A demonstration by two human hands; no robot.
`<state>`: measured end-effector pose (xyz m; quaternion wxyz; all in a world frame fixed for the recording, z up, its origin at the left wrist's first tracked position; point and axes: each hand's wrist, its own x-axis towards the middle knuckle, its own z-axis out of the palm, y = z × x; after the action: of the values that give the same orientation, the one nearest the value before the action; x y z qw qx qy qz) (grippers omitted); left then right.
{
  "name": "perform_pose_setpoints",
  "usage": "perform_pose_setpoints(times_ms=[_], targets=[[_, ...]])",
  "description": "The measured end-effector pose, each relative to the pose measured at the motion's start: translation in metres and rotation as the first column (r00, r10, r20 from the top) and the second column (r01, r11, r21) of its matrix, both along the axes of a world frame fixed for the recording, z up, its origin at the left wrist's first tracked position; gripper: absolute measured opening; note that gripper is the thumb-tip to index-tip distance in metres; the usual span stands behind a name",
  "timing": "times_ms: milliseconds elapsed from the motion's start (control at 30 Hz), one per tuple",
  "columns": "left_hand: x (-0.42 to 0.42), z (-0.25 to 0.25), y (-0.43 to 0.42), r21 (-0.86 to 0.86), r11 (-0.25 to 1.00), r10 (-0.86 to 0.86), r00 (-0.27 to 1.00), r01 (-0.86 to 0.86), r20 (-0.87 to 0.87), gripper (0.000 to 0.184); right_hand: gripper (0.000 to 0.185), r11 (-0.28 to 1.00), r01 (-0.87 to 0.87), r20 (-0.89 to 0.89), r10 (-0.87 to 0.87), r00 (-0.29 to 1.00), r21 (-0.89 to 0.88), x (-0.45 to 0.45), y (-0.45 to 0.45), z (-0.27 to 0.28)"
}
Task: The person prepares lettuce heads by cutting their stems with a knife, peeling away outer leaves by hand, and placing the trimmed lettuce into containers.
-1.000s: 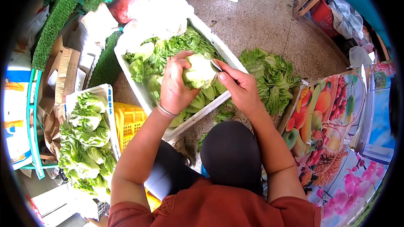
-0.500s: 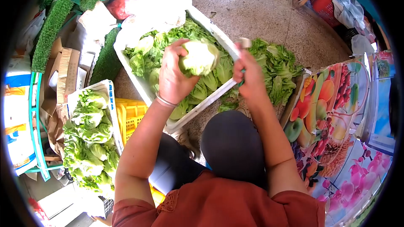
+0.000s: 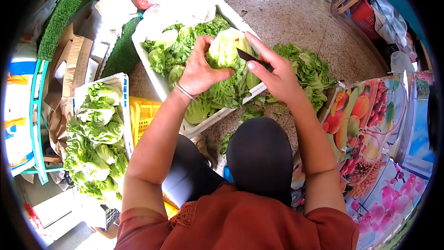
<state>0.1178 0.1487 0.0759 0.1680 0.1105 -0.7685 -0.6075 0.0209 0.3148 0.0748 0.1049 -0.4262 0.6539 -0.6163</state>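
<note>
My left hand holds a pale green lettuce head from its left side, thumb below and fingers curled over the top. A dark-bladed knife is gripped in my right hand, its blade against or just over the right side of the head; exact contact is unclear. Both hands are above a white foam box with many lettuces inside. Loose lettuce leaves lie on the floor beyond my right hand.
A second white box of lettuce stands at the left, beside a yellow crate. Clear plastic bags cover the foam box's far end. A fruit-printed surface is at the right; my knee is below the hands.
My right hand, raised away from the lettuce half a second ago, has come back to it with the knife. The lettuce head is now turned differently in my left hand.
</note>
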Motion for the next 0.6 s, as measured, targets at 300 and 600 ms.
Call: perform_pose_setpoints(times_ms=[300, 600], targets=[[0.003, 0.008, -0.004, -0.047, 0.998, -0.044, 0.995, 0.048, 0.085, 0.059, 0.041, 0.982, -0.13, -0.11, 0.146, 0.983, 0.136, -0.012, 0.003, 0.0], [0.009, 0.001, -0.027, 0.669, 0.698, 0.177, 0.967, -0.256, 0.185, 0.073, 0.047, 0.855, 0.517, 0.864, -0.296, 0.406, 0.05, -0.051, 0.017, -0.033]])
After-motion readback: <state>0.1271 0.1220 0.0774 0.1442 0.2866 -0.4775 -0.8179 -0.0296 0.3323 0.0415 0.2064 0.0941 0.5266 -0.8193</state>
